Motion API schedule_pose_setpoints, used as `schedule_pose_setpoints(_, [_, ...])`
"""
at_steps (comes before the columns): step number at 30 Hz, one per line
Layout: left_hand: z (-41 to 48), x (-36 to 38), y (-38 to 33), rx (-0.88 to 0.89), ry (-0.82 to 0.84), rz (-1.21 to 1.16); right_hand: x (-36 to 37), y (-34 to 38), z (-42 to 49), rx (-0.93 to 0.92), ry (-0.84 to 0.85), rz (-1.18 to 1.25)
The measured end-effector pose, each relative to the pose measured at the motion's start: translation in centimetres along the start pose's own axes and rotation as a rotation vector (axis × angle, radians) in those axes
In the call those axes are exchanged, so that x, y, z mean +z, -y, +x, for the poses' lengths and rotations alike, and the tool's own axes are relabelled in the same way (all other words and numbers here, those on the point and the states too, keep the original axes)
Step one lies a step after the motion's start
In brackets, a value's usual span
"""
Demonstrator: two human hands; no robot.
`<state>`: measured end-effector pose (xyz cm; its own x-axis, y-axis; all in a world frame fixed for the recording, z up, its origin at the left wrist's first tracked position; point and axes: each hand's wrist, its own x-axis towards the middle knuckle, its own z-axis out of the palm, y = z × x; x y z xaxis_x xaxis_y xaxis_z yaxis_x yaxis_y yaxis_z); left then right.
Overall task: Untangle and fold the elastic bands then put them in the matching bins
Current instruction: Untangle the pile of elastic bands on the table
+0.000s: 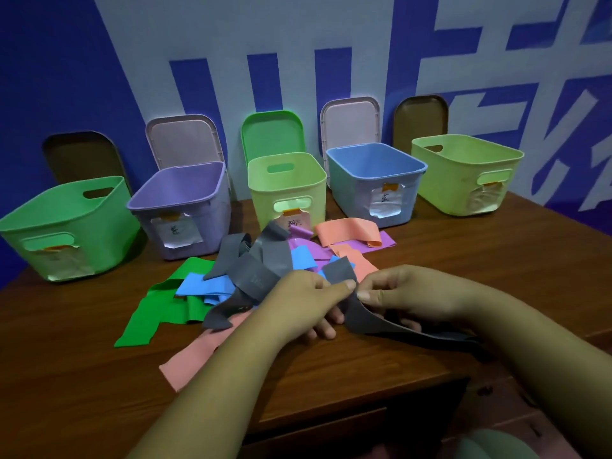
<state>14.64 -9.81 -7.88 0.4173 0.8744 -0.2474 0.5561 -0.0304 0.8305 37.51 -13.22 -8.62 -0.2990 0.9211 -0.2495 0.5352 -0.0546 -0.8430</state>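
Both hands pinch grey band [367, 321] at frame centre – left hand [308, 301], right hand [402, 293]; rest knotted in pile [251, 270] – pulling risks dragging other bands along, off table [496, 260]

There is a grey band [255, 270], blue band [205, 286], green band [145, 316], purple band [385, 241] and salmon band [344, 231]. The desk [463, 260] is brown woodgrain.

Office-like workspace: labelled bins [178, 207] on a wooden desk [463, 266], blue-lettered wall [231, 28].
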Motion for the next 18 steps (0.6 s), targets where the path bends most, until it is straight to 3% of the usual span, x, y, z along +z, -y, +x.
schedule_pose_setpoints(7, [0.0, -0.2, 0.3, 0.058, 0.019, -0.008, 0.9, 1.9, 0.3, -0.027, 0.018, -0.124])
schedule_pose_setpoints(12, [-0.1, -1.8, -0.8, 0.149, -0.024, -0.068, 1.7, 2.6, 1.5, -0.093, -0.028, 0.204])
schedule_pose_setpoints(14, [0.1, -2.7, -1.7, 0.212, -0.063, -0.128, 1.4, 3.3, 2.3, -0.152, -0.074, 0.223])
schedule_pose_setpoints(18, [1.6, -4.2, -2.4, 0.291, -0.154, 0.032, 0.5, 4.6, 3.8, -0.162, -0.196, 0.121])
